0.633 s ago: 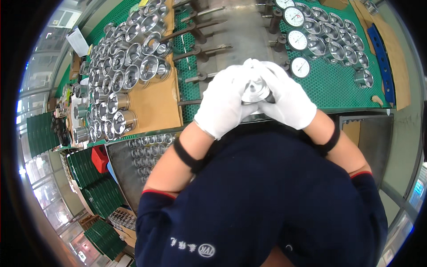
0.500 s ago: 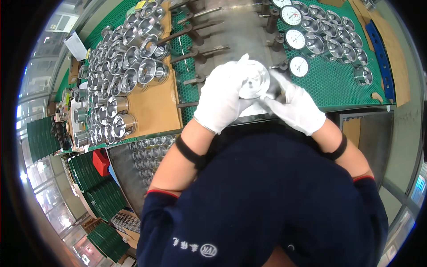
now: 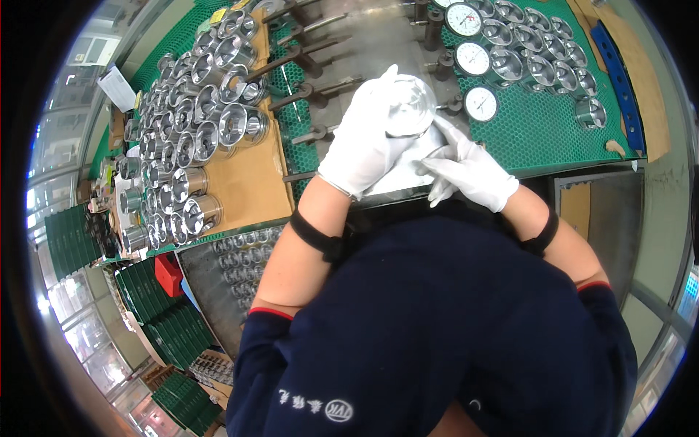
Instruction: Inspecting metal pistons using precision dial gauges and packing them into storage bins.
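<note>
A shiny metal engine piston (image 3: pixel 411 108) is held up over the bench, its round face partly washed out by glare. My left hand (image 3: pixel 364 142), in a white glove, is closed around its left side. To the right, my gloved right hand (image 3: pixel 473 171) has its fingers spread. Its upper fingertips come close to the lower right of the piston; whether they touch is unclear. Below the two hands, a bright white surface (image 3: pixel 397 178) lies at the bench's near edge.
Many pistons (image 3: pixel 244 125) stand on brown cardboard (image 3: pixel 244 182) at the left, and more (image 3: pixel 539 71) on green matting (image 3: pixel 524 135) at the right. Dial gauges (image 3: pixel 480 103) and metal rods (image 3: pixel 302 95) flank the steel plate (image 3: pixel 371 51). A blue perforated bar (image 3: pixel 619 87) lies far right.
The piston has risen slightly away from me in my left hand. My right hand has drawn down from the piston, and its fingers have spread. The whole view has shifted a little.
</note>
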`<state>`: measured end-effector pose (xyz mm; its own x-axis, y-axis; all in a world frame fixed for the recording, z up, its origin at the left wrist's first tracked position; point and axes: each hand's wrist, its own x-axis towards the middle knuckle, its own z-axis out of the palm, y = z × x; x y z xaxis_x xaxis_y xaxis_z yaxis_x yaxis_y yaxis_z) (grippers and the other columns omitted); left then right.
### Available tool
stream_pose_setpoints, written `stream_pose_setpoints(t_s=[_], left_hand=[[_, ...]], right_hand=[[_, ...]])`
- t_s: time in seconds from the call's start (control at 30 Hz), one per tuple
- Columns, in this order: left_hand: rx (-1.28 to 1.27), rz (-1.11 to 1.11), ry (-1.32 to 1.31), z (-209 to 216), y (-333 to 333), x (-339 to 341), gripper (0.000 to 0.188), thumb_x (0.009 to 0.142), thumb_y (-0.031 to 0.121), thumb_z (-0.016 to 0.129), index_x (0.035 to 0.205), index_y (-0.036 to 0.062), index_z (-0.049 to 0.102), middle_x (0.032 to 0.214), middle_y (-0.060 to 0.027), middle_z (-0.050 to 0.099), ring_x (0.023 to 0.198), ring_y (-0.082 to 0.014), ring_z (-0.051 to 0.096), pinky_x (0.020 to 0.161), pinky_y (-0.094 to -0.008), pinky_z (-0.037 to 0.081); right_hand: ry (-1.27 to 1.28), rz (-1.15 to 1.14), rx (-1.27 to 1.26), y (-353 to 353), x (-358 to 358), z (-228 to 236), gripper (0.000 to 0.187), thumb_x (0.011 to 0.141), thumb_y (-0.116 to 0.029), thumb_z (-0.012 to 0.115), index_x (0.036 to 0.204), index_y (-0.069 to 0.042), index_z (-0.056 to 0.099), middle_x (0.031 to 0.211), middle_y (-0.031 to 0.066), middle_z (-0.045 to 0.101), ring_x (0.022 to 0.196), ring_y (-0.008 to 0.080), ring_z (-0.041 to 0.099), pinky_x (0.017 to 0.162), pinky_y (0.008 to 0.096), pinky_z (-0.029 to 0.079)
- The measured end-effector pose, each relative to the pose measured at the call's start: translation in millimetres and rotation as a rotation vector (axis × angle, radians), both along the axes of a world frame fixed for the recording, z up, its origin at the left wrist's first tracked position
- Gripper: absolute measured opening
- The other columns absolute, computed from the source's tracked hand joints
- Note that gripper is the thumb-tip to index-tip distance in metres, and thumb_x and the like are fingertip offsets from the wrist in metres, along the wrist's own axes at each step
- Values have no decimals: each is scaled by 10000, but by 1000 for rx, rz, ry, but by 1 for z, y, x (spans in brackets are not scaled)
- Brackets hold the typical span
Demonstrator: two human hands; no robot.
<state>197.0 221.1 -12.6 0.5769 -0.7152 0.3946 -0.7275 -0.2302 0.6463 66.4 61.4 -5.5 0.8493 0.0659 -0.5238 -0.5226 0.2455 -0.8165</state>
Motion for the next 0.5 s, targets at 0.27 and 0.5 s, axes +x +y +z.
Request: stream_pose_setpoints(t_s=[0.27,0.5], left_hand=[[-49,10,27,-3,-3,0,684,723,108,843,1327,26,534,1229,-209,580,1151,-367,577,986,-413,491],[12,51,114,8,-2,-7,642,769,127,807,1339,35,528,1249,-217,579,1133,-349,594,973,-412,498]], right_hand=[[35,4,-27,1,3,6,904,913,-106,632,1590,-95,34,1056,178,603,640,219,699,586,325,617],[79,8,-64,-3,2,6,868,900,-130,668,1581,-80,133,1129,185,618,681,204,692,623,318,604]])
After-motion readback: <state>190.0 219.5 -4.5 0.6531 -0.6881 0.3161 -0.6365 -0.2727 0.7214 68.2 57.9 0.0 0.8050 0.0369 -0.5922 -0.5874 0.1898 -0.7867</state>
